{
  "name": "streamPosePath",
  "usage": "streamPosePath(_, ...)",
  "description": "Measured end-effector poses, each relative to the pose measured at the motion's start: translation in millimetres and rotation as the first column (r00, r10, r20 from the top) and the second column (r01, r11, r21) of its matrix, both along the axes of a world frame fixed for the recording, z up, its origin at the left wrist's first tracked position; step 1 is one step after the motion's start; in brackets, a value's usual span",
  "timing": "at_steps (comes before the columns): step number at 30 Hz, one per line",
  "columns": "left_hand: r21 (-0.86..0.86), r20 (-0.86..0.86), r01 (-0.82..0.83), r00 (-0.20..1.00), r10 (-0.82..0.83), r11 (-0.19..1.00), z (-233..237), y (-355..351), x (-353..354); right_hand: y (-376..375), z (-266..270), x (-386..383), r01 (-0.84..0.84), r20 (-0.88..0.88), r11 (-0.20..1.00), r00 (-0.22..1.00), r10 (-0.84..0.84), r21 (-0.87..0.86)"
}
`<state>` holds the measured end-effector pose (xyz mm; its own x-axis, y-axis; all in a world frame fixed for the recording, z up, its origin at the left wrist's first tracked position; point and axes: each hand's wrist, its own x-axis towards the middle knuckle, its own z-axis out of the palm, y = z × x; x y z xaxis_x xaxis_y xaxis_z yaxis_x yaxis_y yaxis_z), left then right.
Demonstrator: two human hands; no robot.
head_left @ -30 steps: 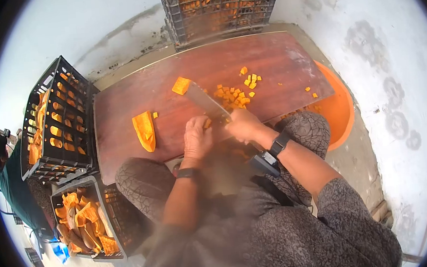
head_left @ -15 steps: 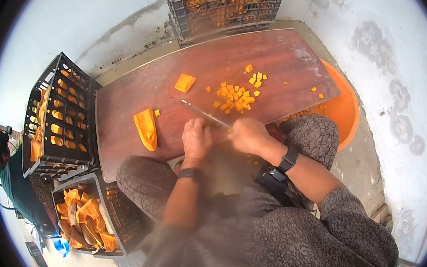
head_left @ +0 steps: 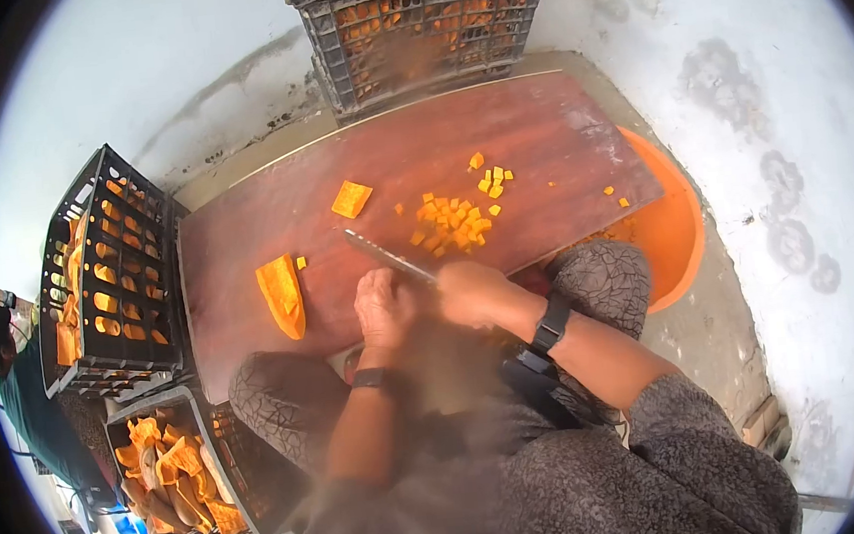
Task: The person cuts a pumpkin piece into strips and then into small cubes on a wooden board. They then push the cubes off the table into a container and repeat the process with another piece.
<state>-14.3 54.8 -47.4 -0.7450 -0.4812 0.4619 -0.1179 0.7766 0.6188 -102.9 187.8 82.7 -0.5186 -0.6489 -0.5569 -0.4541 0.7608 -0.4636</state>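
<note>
My right hand (head_left: 471, 294) is wrapped round the handle of a knife (head_left: 391, 257), whose blade points up and left over the reddish board (head_left: 271, 199). Close beside the blade, at the board's near edge, is my left hand (head_left: 385, 308) with its fingers curled in; whatever they press on is hidden. Beyond the knife lies a loose pile of small orange pumpkin cubes (head_left: 451, 223). A long pumpkin wedge (head_left: 282, 296) rests to the left, with a squarish pumpkin chunk (head_left: 351, 199) farther back.
An orange tub (head_left: 683, 227) sits under the board's right end, with cut pieces inside. Stacked black crates of pumpkin (head_left: 111, 267) stand at the left, above a crate of peelings (head_left: 168, 478). More crates (head_left: 429, 36) are behind the board. Another person (head_left: 36, 398) is at far left.
The view has tilted and shifted slightly, so the board and its pumpkin pieces appear farther left. Both hands and the knife stay in nearly the same place over the board's near edge.
</note>
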Motion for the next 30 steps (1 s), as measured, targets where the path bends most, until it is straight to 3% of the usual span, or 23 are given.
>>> streamPosePath(2, 0.0, -0.023, -0.007, 1.0, 0.007, 1.0, -2, -1, -1, -6, 5, -1, 0.009, 0.018, 1.0, 1.0, -0.009, 0.006)
streamPosePath(4, 0.004, 0.062, -0.024, 0.998, 0.023, 1.0, -4, -1, -1, -9, 6, 0, 0.013, 0.04, 1.0, 0.999, -0.013, 0.01)
streamPosePath(7, -0.007, 0.016, -0.021, 1.0, 0.021, 1.0, -6, -1, 0, -9, -5, -1, 0.009, -0.033, 0.998, 0.999, -0.012, -0.068)
streamPosePath(10, 0.011, -0.017, -0.001, 1.0, 0.001, 1.0, -4, 3, -2, -2, -11, -4, 0.075, 0.021, 0.993, 0.997, -0.074, -0.095)
streamPosePath(12, -0.011, -0.023, -0.002, 1.0, 0.002, 1.0, 0, 6, -2, 5, -14, -4, 0.253, 0.178, 0.962, 0.956, -0.232, -0.105)
streamPosePath(13, -0.03, -0.025, -0.003, 1.0, 0.003, 1.0, 1, 7, -2, 10, -22, -6, 0.257, 0.177, 0.96, 0.956, -0.236, -0.11)
streamPosePath(15, -0.022, -0.013, 0.016, 1.0, -0.016, 1.0, 2, 7, -1, 22, -34, -10, 0.331, 0.332, 0.901, 0.914, -0.233, -0.28)
streamPosePath(17, -0.011, -0.001, 0.031, 1.0, -0.031, 0.999, 2, 7, -3, 30, -39, -11, 0.394, 0.361, 0.863, 0.891, -0.274, -0.316)
streamPosePath(18, 0.023, 0.089, 0.02, 0.996, -0.022, 1.0, 7, 9, -2, 34, -38, -10, 0.454, 0.394, 0.823, 0.864, -0.313, -0.342)
streamPosePath(20, 0.058, 0.181, 0.01, 0.983, -0.02, 0.998, 14, 15, -3, 43, -34, -13, 0.512, 0.43, 0.781, 0.833, -0.348, -0.359)
streamPosePath(22, -0.073, 0.205, 0.033, 0.979, -0.017, 0.997, 16, 20, -9, 52, -32, -17, 0.564, 0.462, 0.737, 0.801, -0.38, -0.372)
streamPosePath(24, -0.075, 0.239, 0.05, 0.971, -0.03, 0.996, 15, 25, -16, 62, -34, -23, 0.685, 0.544, 0.606, 0.713, -0.443, -0.403)
streamPosePath(30, -0.048, 0.323, 0.052, 0.946, -0.033, 0.998, 20, 34, -37, 91, -44, -39, 0.814, 0.636, 0.469, 0.568, -0.522, -0.342)
